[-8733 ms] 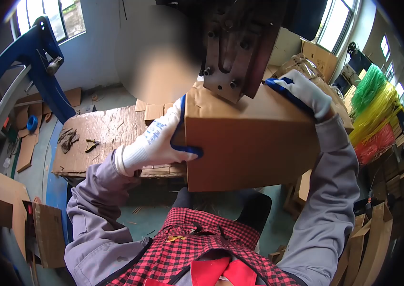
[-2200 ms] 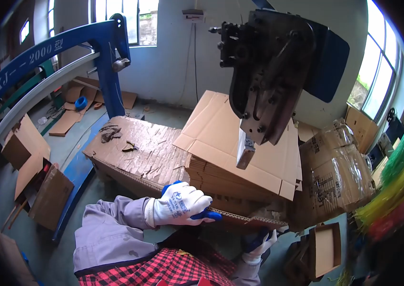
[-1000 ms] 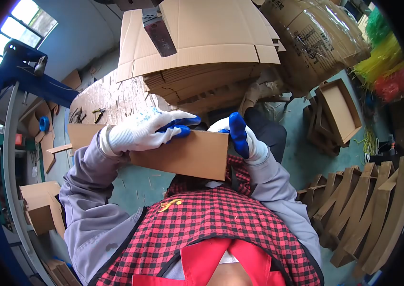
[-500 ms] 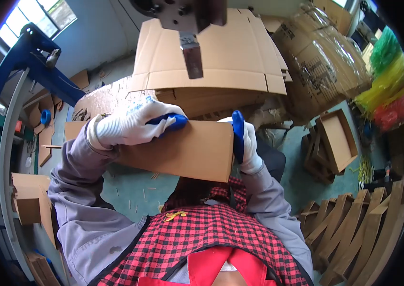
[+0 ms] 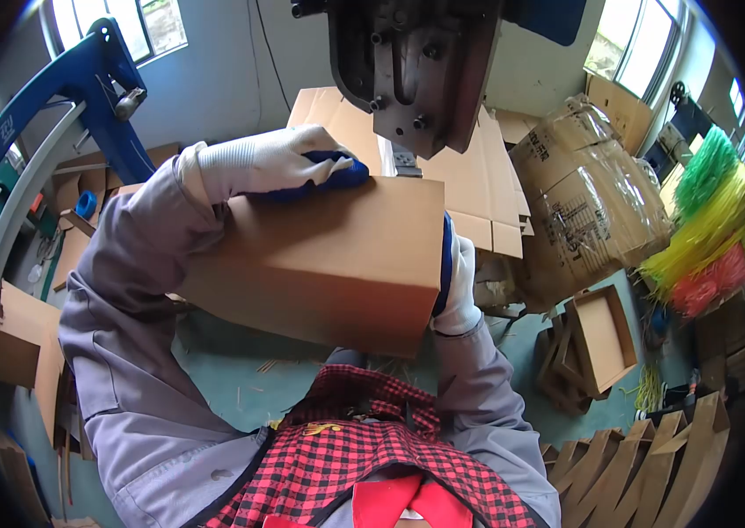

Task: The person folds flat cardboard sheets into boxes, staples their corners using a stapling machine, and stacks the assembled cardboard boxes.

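Note:
A brown cardboard box is held up before my chest, its top and near faces showing. My left hand, in a white glove with blue coating, is closed on its far upper edge, the fingers bent over it. Against the box's right end my right hand, gloved alike, holds with its fingers partly hidden behind the corner. Just beyond the box hangs a dark metal machine head, with a narrow metal piece under it that the box's upper edge partly covers.
Flat cardboard sheets lie behind the machine head. Large plastic-wrapped bundles stand to the right, beside green, yellow and red strands. A blue machine frame rises at left. Folded cardboard pieces stand at lower right.
Both hands have lifted the box nearer the machine head and turned it, so more of two faces shows. The view has tilted upward.

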Available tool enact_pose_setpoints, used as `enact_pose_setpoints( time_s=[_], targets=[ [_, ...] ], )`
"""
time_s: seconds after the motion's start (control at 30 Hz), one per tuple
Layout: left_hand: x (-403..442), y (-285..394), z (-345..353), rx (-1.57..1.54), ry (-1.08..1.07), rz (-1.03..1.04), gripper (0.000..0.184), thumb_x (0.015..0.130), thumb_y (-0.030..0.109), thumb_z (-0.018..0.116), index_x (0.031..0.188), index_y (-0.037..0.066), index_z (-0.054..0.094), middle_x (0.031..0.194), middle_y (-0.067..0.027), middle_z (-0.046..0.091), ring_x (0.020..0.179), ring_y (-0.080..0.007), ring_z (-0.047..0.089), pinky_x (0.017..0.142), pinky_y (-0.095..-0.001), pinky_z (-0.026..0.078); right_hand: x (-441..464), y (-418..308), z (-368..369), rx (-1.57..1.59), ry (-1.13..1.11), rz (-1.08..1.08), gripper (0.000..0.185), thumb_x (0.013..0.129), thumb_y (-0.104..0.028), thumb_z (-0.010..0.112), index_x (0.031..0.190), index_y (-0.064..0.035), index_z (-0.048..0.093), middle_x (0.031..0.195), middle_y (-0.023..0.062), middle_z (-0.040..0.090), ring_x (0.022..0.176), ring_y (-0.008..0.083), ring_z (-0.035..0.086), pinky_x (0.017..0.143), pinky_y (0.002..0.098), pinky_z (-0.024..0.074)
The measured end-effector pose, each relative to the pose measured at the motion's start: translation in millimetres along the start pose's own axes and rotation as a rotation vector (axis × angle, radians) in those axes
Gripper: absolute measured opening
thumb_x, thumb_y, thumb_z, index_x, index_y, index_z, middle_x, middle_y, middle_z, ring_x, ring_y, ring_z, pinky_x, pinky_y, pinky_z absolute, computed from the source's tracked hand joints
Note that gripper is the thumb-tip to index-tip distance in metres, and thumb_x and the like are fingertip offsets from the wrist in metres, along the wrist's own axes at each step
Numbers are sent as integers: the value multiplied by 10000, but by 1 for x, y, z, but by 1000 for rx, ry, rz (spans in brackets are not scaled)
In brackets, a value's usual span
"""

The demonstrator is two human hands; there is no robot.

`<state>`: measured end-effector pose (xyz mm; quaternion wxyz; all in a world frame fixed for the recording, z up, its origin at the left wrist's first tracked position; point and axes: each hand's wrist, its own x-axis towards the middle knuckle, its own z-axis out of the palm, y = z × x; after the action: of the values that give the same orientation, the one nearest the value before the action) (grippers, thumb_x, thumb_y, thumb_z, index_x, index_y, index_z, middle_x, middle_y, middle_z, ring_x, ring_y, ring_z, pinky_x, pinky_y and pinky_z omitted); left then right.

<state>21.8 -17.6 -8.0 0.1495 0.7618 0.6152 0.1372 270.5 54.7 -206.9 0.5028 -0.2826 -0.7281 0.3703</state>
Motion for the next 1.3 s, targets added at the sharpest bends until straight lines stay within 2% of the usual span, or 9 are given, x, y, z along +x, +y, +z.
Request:
enact_pose_setpoints(
  time_s=[0.17, 0.33, 0.53, 0.67, 0.87, 1.03, 1.17, 1.2, 1.3],
  targets=[
    [19, -40, -4, -59, 24, -4, 360, 925, 296, 539, 1160, 32, 606, 1008, -90, 622, 818, -174, 584, 721, -249, 479, 25, 1, -6, -10, -155, 50, 320, 877, -111, 575, 1165, 28, 558, 879, 134, 650, 643, 193, 530, 660, 300, 463],
    [51, -55, 7, -119, 27, -8, 390, 906, 341, 535, 1151, 47, 613, 1015, -77, 625, 832, -173, 579, 726, -258, 474, 46, 15, -6, -23, -112, -122, 291, 852, -126, 594, 1102, 21, 561, 826, 145, 633, 627, 216, 521, 636, 313, 452],
    [94, -101, 4, -176, 29, -13, 421, 886, 386, 531, 1141, 63, 621, 1021, -65, 628, 846, -172, 573, 731, -266, 468, 78, 28, -2, 60, -127, -43, 230, 824, -126, 614, 1000, 16, 576, 769, 132, 624, 597, 220, 517, 601, 322, 449],
    [122, -128, 2, -201, 5, 22, 410, 887, 386, 530, 1089, 45, 635, 984, -59, 629, 826, -165, 565, 721, -265, 461, 102, 41, -10, -365, -263, -164, 204, 795, -131, 637, 924, 20, 588, 746, 134, 624, 593, 233, 533, 589, 330, 461],
    [121, -122, 8, -251, -62, 70, 407, 890, 386, 528, 1024, 22, 651, 936, -52, 630, 802, -157, 555, 708, -263, 453, 98, 16, -11, -309, -180, -297, 183, 810, -142, 624, 905, 11, 589, 746, 132, 620, 584, 233, 522, 581, 342, 456],
    [65, -66, 7, -276, 114, 88, 391, 881, 355, 523, 1033, 16, 645, 939, -52, 630, 809, -163, 556, 715, -260, 456, 81, -4, -5, -252, -121, -406, 170, 821, -150, 613, 890, 4, 589, 745, 131, 617, 577, 233, 514, 574, 352, 452],
    [41, -49, 11, -265, 53, -81, 370, 861, 323, 519, 1020, 15, 649, 954, -63, 635, 807, -165, 559, 714, -262, 462, 49, -8, 3, -104, 35, -253, 172, 848, -155, 591, 931, -4, 585, 773, 122, 617, 625, 224, 528, 591, 349, 448],
    [44, -47, 10, -259, 50, -74, 370, 861, 323, 519, 1020, 15, 649, 954, -63, 635, 807, -165, 559, 714, -262, 462, 47, -8, 1, -104, 44, -255, 172, 848, -155, 591, 931, -4, 585, 773, 122, 617, 625, 224, 528, 591, 349, 448],
    [38, -55, 5, -217, 58, -82, 355, 871, 307, 526, 1021, 11, 651, 937, -63, 633, 792, -159, 557, 705, -255, 460, 44, -7, -13, -362, -16, -287, 157, 858, -106, 547, 970, -1, 578, 803, 131, 628, 649, 241, 563, 624, 337, 460]
  ],
)
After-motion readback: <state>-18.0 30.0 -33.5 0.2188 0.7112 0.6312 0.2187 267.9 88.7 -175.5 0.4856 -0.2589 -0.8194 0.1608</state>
